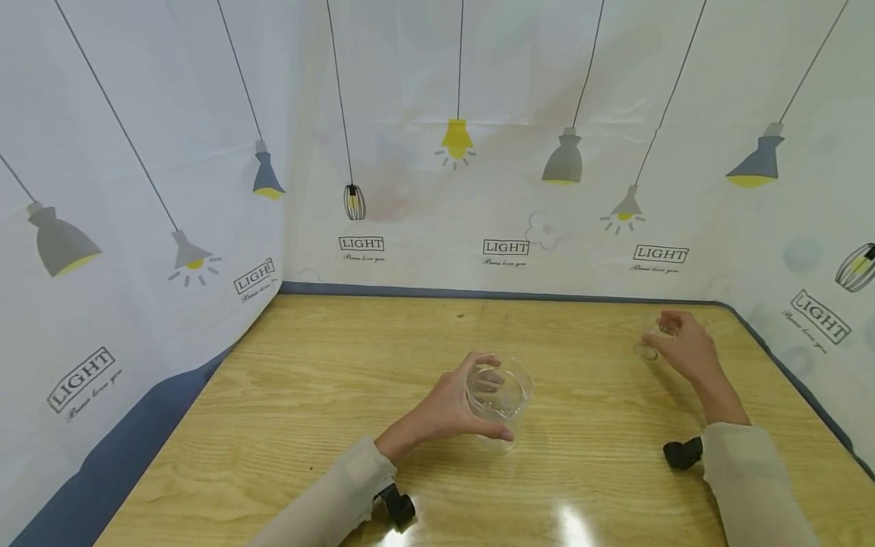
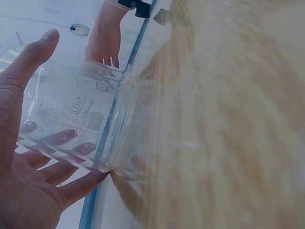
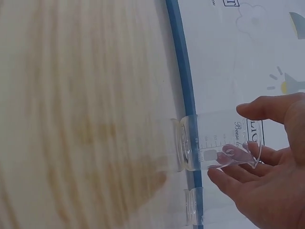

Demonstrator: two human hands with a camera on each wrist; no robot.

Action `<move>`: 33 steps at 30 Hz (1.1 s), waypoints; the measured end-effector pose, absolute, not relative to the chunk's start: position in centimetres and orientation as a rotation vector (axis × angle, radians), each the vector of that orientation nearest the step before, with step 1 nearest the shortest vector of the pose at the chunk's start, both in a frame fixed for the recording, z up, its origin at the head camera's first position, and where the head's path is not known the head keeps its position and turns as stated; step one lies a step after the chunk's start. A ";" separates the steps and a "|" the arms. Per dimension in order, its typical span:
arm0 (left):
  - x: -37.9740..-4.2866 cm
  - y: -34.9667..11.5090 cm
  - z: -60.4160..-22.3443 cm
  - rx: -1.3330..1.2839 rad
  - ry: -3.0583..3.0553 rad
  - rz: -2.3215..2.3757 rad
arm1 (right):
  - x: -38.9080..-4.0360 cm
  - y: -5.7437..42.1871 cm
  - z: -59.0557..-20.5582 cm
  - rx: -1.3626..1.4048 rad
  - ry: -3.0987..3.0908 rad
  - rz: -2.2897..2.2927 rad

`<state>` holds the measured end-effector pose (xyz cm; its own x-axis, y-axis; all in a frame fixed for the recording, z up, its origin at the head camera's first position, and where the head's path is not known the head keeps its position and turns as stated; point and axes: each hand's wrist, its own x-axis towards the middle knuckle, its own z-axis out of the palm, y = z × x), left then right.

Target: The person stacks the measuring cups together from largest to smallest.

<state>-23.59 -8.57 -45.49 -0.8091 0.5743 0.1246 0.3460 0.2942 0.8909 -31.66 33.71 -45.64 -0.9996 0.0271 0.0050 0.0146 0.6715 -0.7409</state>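
My left hand [image 1: 444, 403] holds a large clear glass beaker [image 1: 514, 399] near the middle of the table, thumb on the near side and fingers round the far side. The left wrist view shows this beaker upright, with white printed markings, its base at the tabletop. At the far right, my right hand [image 1: 687, 351] holds a smaller clear beaker [image 1: 645, 351] between thumb and fingers. Seen from the right wrist, the small beaker [image 3: 205, 143] carries a printed scale and stands upright, the fingers round its upper part near the rim.
Beyond the small beaker, another small clear glass vessel [image 3: 193, 210] shows in the right wrist view. The wooden table [image 1: 307, 357] is bordered at the back and sides by a white cloth [image 1: 424, 258] printed with lamps and a blue edge strip.
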 end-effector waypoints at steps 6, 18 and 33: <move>-23.7 -8.6 -45.6 0.840 2.340 1.527 | -31.9 33.9 -45.5 -0.007 -2.908 1.322; -23.6 -8.5 -45.5 0.816 2.329 1.536 | -31.8 33.8 -45.5 -0.016 -2.932 1.372; -23.6 -8.6 -45.6 0.847 2.333 1.530 | -31.8 33.8 -45.8 0.002 -2.890 1.396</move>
